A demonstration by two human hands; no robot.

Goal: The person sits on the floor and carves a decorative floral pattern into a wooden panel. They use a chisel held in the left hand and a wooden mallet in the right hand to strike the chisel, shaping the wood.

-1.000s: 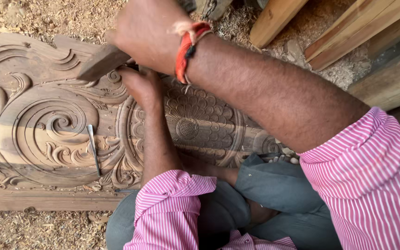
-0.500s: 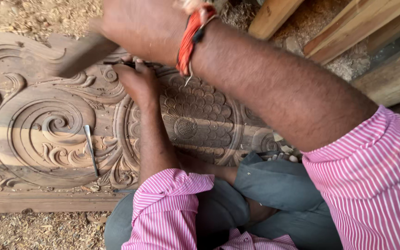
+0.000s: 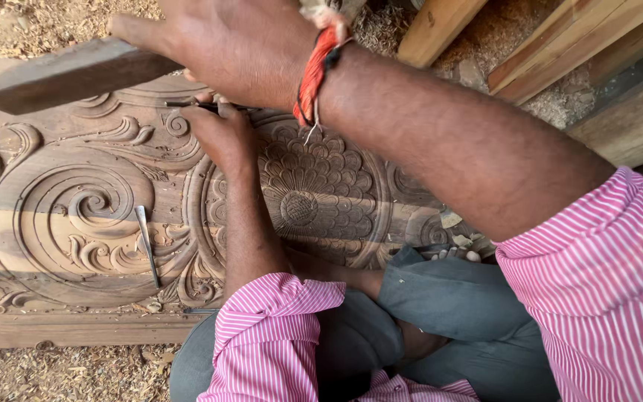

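Note:
A carved wooden panel (image 3: 68, 216) with scrolls and a flower medallion lies flat on the ground in front of me. My left hand (image 3: 221, 134) rests on the carving near its upper middle and grips a thin metal chisel (image 3: 187, 105) held against the wood. My right hand (image 3: 240, 48), with an orange thread band on the wrist, is raised above the left one and clasps a flat wooden mallet block (image 3: 61, 74) that points left. My knees in grey trousers (image 3: 448, 305) sit at the panel's near edge.
A loose metal chisel (image 3: 146, 246) lies on the scrollwork at the left. Wooden planks (image 3: 560, 52) lean at the top right. Sawdust and chips (image 3: 53, 372) cover the ground around the panel.
My right hand with the mallet has risen and come closer to the camera. The left hand stays on the chisel at the same spot.

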